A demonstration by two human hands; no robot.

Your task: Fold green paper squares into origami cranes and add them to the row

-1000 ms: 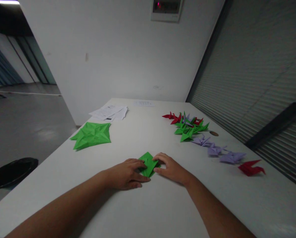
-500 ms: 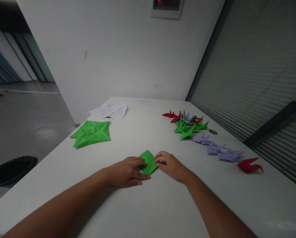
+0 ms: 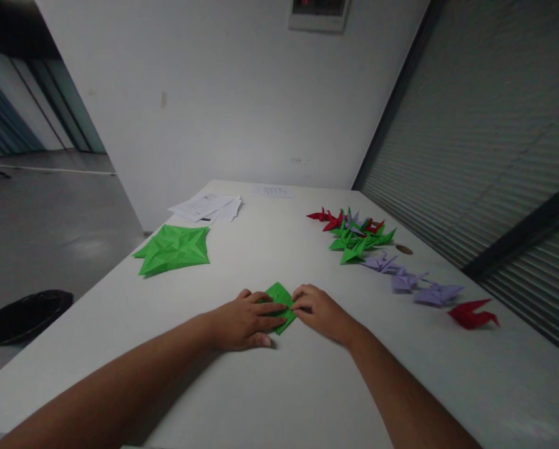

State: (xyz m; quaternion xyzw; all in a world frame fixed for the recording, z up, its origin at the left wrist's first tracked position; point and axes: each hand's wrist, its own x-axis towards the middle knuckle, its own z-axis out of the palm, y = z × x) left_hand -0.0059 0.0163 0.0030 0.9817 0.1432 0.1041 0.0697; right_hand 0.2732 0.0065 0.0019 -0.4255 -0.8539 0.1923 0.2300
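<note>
A small green folded paper (image 3: 280, 293) lies on the white table (image 3: 279, 386) in front of me. My left hand (image 3: 244, 321) rests on its left half, fingers stretched flat across it and pressing it down. My right hand (image 3: 319, 312) is at the paper's right corner, fingers curled in and pinching the edge. Much of the paper is hidden under the fingers of both hands.
A stack of creased green sheets (image 3: 174, 249) lies at the left, white printed papers (image 3: 207, 209) behind it. Folded red and green cranes (image 3: 354, 234), purple cranes (image 3: 410, 280) and one red crane (image 3: 473, 313) run along the right. A black bin (image 3: 24, 315) stands on the floor, left.
My left fingers have slid further right over the green paper, covering more of it. My right fingers have curled in tighter at its right corner. The paper looks narrower now.
</note>
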